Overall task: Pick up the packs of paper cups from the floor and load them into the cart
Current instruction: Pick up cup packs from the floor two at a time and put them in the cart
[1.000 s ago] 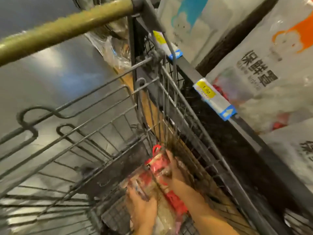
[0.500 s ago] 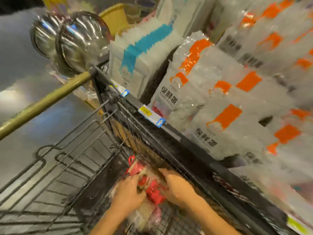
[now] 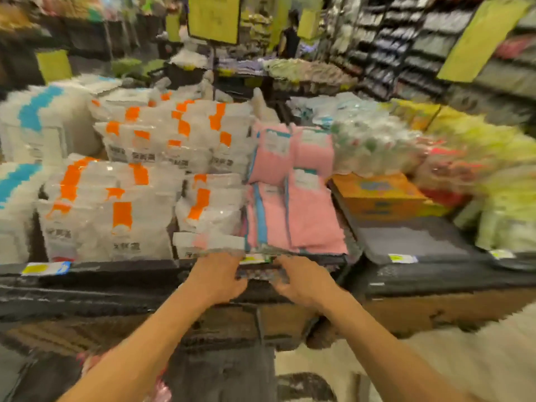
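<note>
Both off the pack now, raised toward shelf edge. Left hand and right hand loosely curled, gripping nothing. Pack low beneath left forearm, probably loaded; fetch another.

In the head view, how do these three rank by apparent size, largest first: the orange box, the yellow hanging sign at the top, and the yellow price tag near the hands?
1. Orange box, nearer the camera, so its lead over the sign is unsure.
2. Yellow hanging sign, far behind and cut off by the frame.
3. Yellow price tag, clearly the smallest.
</note>
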Motion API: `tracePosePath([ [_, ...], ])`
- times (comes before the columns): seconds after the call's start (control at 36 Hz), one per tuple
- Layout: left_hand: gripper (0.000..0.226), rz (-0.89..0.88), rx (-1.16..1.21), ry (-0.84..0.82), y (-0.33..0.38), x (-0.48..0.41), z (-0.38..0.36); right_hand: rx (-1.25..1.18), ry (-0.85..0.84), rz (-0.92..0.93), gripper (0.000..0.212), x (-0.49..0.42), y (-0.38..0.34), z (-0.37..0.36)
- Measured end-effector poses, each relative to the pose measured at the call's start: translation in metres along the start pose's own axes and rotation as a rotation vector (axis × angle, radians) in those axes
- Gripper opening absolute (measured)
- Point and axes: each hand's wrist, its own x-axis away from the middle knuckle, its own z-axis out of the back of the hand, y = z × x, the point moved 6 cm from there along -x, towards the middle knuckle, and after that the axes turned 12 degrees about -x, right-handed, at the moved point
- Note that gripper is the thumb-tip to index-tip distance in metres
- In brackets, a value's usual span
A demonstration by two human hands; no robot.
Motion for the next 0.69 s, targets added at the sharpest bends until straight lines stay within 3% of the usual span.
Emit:
tracePosePath([
  [0.14, 0.051, -0.242, -0.052, 0.057, 0.184, 0.015, 0.025, -0.059, 0.161, -0.188, 0.048, 0.146, 0.141, 0.048],
  [0.39, 0.060, -0.760, -0.211, -0.069, 0.494, 0.086, -0.011, -0.255, 0.386, -0.669, 0.045, 0.444, 0.328, 0.057],
  [0.44, 0.058, -0.837, -0.231, -0.093, 0.541, 0.102, -0.021, -0.274, 0.418, -0.772, 0.052, 0.497, 0.351, 0.052],
  [0.53, 0.059, -0.919, -0.244, -0.112, 0.596, 0.120, -0.036, -0.312, 0.483, -0.880, 0.047, 0.557, 0.375, 0.042],
  [0.69, 0.058, -0.985, -0.242, -0.213, 0.663, 0.119, -0.075, -0.337, 0.488, -1.012, 0.046, 0.608, 0.414, 0.014],
])
